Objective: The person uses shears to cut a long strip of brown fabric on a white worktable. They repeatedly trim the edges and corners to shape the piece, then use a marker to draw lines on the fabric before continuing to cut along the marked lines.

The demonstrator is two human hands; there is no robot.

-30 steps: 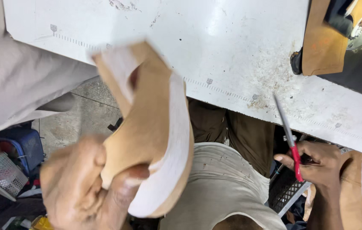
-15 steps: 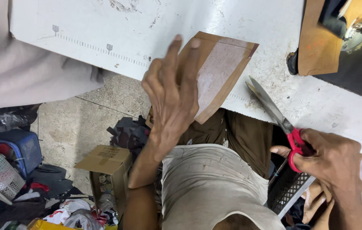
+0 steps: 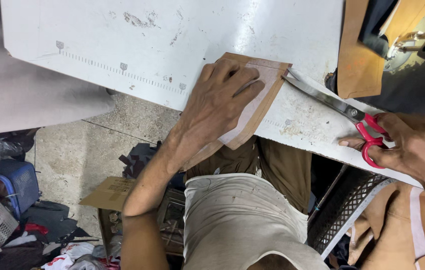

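Left hand [image 3: 220,102] presses flat on the brown piece [image 3: 262,95]; right hand [image 3: 407,145] at 3 o'clock grips scissors [image 3: 332,102]. Best keep pressing down firmly on the desk [image 3: 172,45].

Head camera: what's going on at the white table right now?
A person presses the left hand flat on a tan leather-like piece with a pale lining, which overhangs the edge of the white table. The right hand grips red-handled scissors, blades resting on the table with the tip at the piece's right edge. Whether the blades are parted is unclear.
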